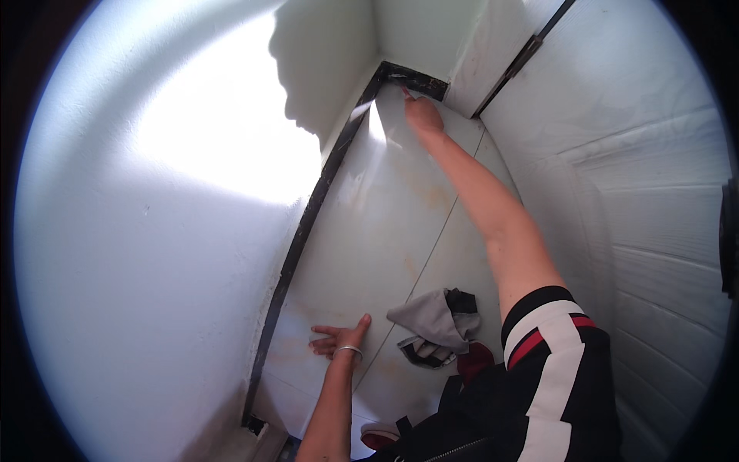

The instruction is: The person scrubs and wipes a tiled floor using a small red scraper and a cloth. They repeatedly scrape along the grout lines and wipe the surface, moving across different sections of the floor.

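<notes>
My right hand (425,115) reaches far forward into the corner, closed around a thin reddish handle (406,91). The tool's far end meets the black skirting (426,84) by the door frame; what kind of tool it is cannot be made out. My left hand (340,338), with a silvery bangle (350,350) at the wrist, has its fingers spread on or just above the pale floor tile (369,242) and holds nothing. Between my arms, near my feet, a crumpled grey and black cloth (433,317) lies on the floor.
A white wall (173,260) with a bright patch of sunlight rises on the left above a long black skirting strip (306,231). To the right stands a white panelled door (606,173) with a hinge (524,56). My red shoes (474,362) are below me.
</notes>
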A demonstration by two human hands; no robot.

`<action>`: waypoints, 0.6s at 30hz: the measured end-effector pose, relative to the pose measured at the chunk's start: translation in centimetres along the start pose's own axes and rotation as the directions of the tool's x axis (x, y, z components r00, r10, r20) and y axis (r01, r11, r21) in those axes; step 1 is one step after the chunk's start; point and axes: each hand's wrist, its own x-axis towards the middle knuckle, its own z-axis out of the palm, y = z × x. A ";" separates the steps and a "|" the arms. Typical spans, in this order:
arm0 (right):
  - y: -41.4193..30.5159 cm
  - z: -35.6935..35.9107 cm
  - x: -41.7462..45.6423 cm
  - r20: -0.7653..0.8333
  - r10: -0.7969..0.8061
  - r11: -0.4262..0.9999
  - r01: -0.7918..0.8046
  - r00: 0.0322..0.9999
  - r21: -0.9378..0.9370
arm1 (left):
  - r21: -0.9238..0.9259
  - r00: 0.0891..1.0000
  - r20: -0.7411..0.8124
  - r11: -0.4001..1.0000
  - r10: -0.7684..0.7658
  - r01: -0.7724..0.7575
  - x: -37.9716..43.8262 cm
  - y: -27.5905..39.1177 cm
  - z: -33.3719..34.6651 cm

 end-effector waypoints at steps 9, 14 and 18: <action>3.5 0.3 -2.7 -0.066 0.066 0.983 -0.053 0.996 0.175 | 0.033 0.998 -0.029 0.998 -0.053 0.054 -0.7 -0.4 -1.6; 2.5 1.9 -2.7 -0.185 0.059 0.993 -0.040 0.981 0.107 | 0.048 1.000 -0.007 0.999 -0.015 0.015 -1.3 0.4 -1.1; 3.3 -1.5 -3.1 -0.143 -0.135 0.988 0.123 0.980 -0.092 | 0.053 0.999 -0.022 0.997 -0.047 0.048 -0.6 -0.4 -1.4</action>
